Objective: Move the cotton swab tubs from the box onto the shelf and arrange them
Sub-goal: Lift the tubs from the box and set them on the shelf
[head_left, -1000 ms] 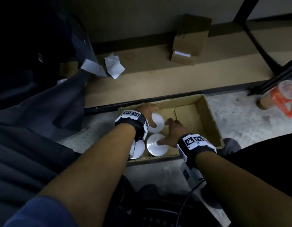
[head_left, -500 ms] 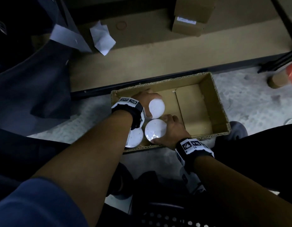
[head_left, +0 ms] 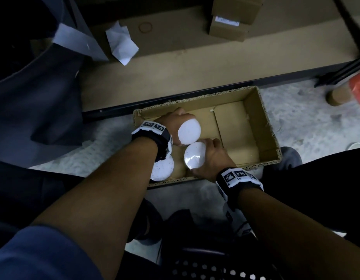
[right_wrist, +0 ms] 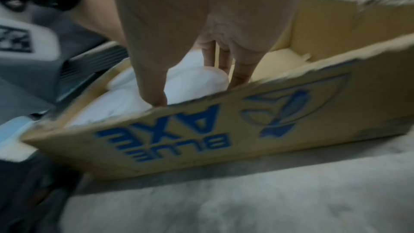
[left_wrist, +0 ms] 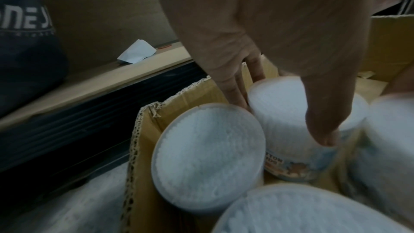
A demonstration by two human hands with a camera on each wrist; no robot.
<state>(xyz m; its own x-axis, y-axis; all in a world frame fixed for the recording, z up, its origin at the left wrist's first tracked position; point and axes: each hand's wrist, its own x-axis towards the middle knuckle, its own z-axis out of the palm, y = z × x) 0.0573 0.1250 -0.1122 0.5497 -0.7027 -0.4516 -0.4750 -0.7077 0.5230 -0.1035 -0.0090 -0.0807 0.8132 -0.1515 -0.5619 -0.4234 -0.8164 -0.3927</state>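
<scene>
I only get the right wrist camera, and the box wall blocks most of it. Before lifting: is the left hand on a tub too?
Observer: Yes. The left hand grips the far tub from above, thumb on one side and fingers on the other.
Operator: Are any tubs left besides the two being held?
Observer: The left wrist view shows two more: a corner tub against the box wall and a close tub nearer that camera.
Operator: What is on the shelf behind?
Observer: On the shelf, crumpled paper lies to the left and a small carton stands to the right, with bare board between them.
</scene>
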